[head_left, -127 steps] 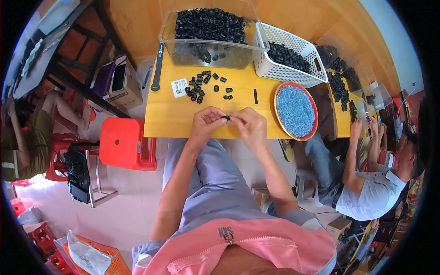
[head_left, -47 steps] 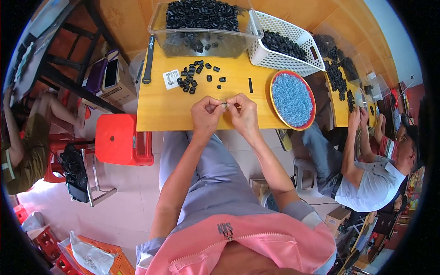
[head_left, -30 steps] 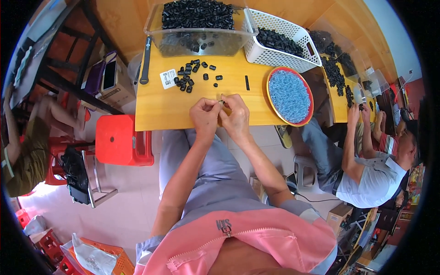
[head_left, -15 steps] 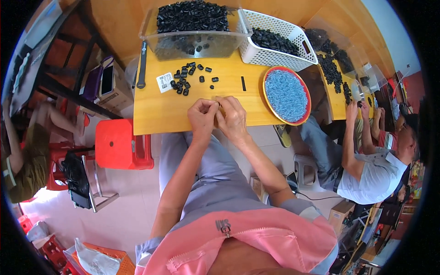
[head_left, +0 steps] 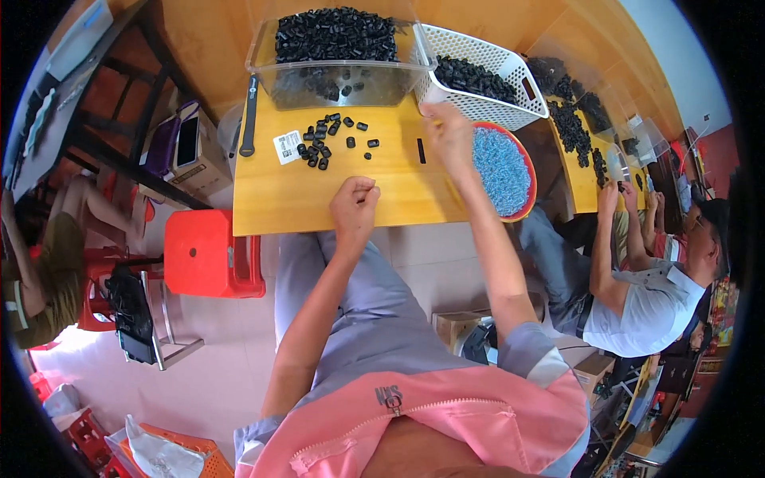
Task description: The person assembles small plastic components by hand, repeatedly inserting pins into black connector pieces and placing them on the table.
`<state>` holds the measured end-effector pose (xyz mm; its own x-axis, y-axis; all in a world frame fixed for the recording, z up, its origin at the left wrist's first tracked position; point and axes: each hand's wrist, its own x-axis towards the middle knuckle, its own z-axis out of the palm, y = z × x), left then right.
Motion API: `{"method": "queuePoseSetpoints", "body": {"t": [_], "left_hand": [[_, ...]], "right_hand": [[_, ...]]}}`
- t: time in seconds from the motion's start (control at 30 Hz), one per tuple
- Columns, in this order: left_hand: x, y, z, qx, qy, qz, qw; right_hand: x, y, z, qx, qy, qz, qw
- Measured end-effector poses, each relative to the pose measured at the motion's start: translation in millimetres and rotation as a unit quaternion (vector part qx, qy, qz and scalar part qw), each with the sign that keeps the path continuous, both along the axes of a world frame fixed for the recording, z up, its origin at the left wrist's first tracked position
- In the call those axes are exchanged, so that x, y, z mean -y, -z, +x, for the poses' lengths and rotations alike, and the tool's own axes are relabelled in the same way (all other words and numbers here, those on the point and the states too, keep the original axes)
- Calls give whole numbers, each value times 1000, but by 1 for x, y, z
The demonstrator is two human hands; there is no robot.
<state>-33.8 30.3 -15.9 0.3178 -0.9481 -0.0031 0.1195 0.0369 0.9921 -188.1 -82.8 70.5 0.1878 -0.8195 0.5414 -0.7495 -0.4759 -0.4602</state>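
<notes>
My left hand (head_left: 355, 209) is above the front edge of the yellow table, its fingers curled together; whatever may be in them is hidden. Slightly blurred, my right hand (head_left: 451, 142) is over the table between the white perforated basket (head_left: 522, 110) and the red-rimmed round bowl (head_left: 522, 209). Its fingers are too smeared to show a hold. Small bluish metallic pieces (head_left: 500, 171) fill the bowl. Small black cylindrical parts (head_left: 472, 78) lie in the basket. More loose black parts (head_left: 319, 148) are scattered beyond my left hand, beside a white printed label (head_left: 288, 148).
A clear plastic bin (head_left: 339, 88) heaped with black parts stands at the back. A short black strip (head_left: 421, 150) and a long dark strap-like thing (head_left: 249, 115) lie on the table (head_left: 271, 203). A red stool (head_left: 209, 253) is at left. Another person (head_left: 637, 299) works at right.
My right hand has left my left hand and moved right and away from me, toward the basket. My left hand stays near the table's front edge.
</notes>
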Motion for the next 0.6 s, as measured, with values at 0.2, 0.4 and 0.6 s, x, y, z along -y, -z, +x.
{"method": "queuePoseSetpoints", "body": {"t": [0.2, 0.4, 0.6], "left_hand": [[0, -9, 4, 27, 20, 21, 999], [-1, -9, 3, 23, 20, 30, 999], [0, -15, 9, -73, 22, 25, 997]], "right_hand": [[-12, 37, 45, -31, -112, 41, 992], [-7, 53, 40, -31, -143, 20, 989], [-54, 41, 28, 35, -133, 117, 984]]}}
